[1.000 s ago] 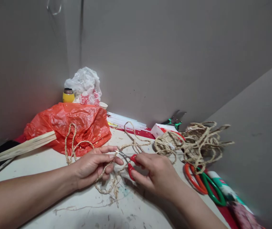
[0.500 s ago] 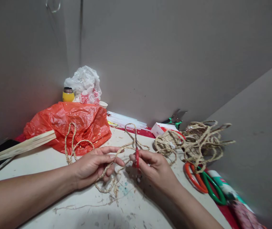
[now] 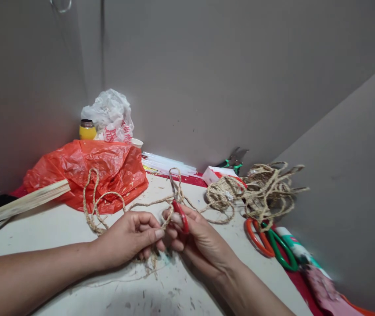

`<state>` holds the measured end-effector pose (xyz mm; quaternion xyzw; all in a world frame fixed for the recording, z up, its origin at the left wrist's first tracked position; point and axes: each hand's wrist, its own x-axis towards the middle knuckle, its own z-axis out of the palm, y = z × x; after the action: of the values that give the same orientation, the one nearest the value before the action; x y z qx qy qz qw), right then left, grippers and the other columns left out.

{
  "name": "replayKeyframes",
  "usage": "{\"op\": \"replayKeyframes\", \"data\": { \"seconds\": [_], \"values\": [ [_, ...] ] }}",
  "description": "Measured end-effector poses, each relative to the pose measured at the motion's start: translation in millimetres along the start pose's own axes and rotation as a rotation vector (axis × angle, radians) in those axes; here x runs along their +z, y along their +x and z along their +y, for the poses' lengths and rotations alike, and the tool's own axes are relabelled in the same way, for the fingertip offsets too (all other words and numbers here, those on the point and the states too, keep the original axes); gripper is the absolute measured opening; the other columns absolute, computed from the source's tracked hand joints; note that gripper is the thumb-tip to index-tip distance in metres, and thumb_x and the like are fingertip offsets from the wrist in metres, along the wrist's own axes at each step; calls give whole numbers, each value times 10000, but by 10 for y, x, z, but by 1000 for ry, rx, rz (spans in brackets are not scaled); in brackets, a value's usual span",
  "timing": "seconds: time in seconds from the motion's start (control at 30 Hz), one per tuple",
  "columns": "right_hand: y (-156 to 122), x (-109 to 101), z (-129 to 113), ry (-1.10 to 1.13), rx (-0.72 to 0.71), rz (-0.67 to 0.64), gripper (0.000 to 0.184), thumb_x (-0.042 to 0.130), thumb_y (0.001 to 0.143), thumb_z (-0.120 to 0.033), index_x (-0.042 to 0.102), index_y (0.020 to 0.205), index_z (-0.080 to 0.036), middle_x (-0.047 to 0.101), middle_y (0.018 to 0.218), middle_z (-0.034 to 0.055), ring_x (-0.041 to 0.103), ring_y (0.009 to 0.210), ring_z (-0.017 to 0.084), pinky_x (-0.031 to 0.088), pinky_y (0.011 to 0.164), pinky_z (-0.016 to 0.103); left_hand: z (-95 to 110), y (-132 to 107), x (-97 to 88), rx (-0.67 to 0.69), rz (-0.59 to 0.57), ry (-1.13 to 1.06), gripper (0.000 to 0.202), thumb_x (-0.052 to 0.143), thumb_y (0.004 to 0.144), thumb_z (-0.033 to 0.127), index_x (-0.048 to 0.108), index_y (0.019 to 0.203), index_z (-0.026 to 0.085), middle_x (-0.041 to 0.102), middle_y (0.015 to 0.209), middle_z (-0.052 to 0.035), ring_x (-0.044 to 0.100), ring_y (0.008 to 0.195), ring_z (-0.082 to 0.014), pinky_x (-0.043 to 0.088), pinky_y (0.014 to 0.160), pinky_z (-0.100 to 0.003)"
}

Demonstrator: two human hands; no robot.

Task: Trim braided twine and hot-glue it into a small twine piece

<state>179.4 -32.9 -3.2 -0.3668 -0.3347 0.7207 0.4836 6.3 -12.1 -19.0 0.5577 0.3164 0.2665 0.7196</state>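
Red scissors [image 3: 181, 219] stay gripped in right hand [image 3: 199, 230], now meeting left hand [image 3: 130, 239], pinching braided cord [image 3: 166, 223]; cutting looks paused.

The left hand [image 3: 135, 239] and right hand [image 3: 196, 232] are sitting close together, leaving little gap. Nearer, the worktop [image 3: 174, 292] is offering a way, with scraps [image 3: 192, 303] lying on it. Beyond, cord [image 3: 91, 221] is snaking across; the bag [image 3: 105, 166] is blocking the left, the rope tangle [image 3: 268, 191] is crowding the right, and the wall [image 3: 214, 79] is standing behind.
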Motion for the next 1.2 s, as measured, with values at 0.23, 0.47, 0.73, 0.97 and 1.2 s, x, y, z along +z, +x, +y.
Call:
{"op": "replayKeyframes", "data": {
  "seconds": [0.23,0.47,0.73,0.97,1.2],
  "values": [
    [-13,-20,-88,134,-61,53,234,838,636,-332,694,690,-156,656,625,15,567,489,81,481,453,154,25,-26,7,23,42,44,325,631,810,443,630,813,118,661,737,-52,458,501,-62,328,489,-199],
    [-3,-40,-184,220,-154,159,350,900,521,-311,583,539,-163,634,639,-19,571,514,72,491,472,149,34,-39,4,17,27,106,380,563,855,461,692,810,107,644,653,-56,427,472,-68,319,483,-208],
    [15,-188,-446,231,-297,229,374,908,489,-305,574,608,-189,574,623,-63,506,507,35,457,490,119,26,-79,29,27,45,193,384,536,874,454,681,798,107,687,737,-87,456,499,-74,352,492,-201],
    [-12,-160,-426,238,-268,190,335,870,535,-263,546,586,-190,580,629,-47,458,469,46,430,467,164,125,-143,39,-229,-332,-229,292,671,780,399,693,812,109,729,686,-116,562,407,-110,383,435,-208],
    [-32,-155,-432,179,-272,123,338,813,586,-276,484,594,-200,549,623,-63,431,462,42,417,482,174,116,-98,19,-223,-174,-314,196,803,646,254,661,666,120,713,626,-74,606,504,-112,455,542,-226]
  ]
}}
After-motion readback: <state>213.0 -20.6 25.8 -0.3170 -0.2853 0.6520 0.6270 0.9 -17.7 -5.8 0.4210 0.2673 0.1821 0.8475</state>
